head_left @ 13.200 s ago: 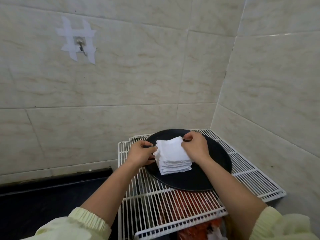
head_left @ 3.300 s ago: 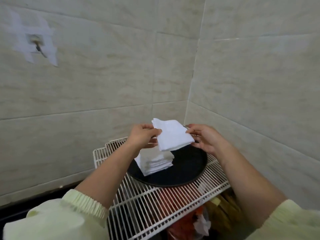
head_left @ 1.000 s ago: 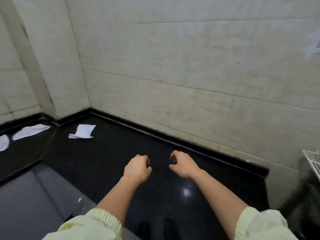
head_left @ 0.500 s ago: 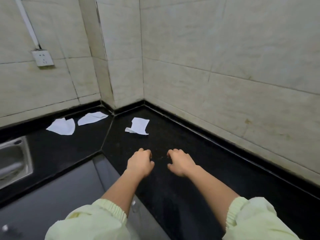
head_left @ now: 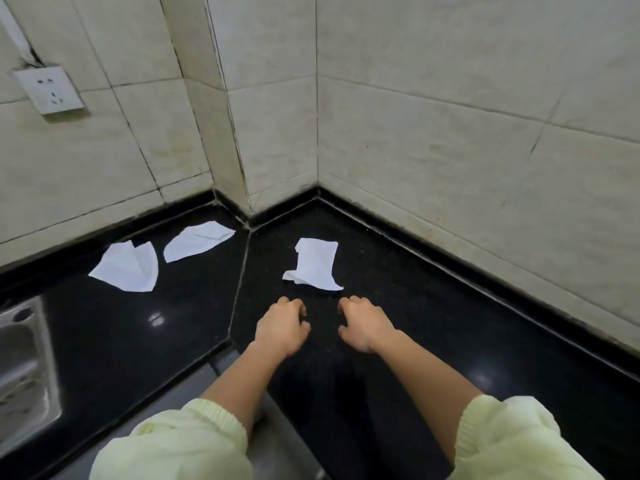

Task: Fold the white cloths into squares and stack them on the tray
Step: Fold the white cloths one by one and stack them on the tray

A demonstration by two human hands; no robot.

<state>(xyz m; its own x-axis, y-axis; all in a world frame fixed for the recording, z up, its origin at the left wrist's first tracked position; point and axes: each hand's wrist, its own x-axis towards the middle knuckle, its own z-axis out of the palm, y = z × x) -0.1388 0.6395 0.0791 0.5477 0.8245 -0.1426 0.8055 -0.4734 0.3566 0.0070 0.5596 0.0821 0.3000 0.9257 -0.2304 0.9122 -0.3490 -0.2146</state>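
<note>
Left hand (head_left: pixel 280 329) and right hand (head_left: pixel 363 325) crept nearer the cloth (head_left: pixel 317 263), fingers loosely curled, empty. Looks limp, light; I'd pinch corners.

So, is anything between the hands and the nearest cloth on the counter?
Nothing visible. Only bare counter separates the cloth from the left hand and right hand, both holding nothing. Two other cloths lie off to the left, clear of the path.

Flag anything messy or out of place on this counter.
Three white cloths lie loose and unfolded on the black counter: a rumpled cloth ahead of the left hand and right hand, a middle cloth and a far-left cloth toward the sink. Hands hold nothing.
</note>
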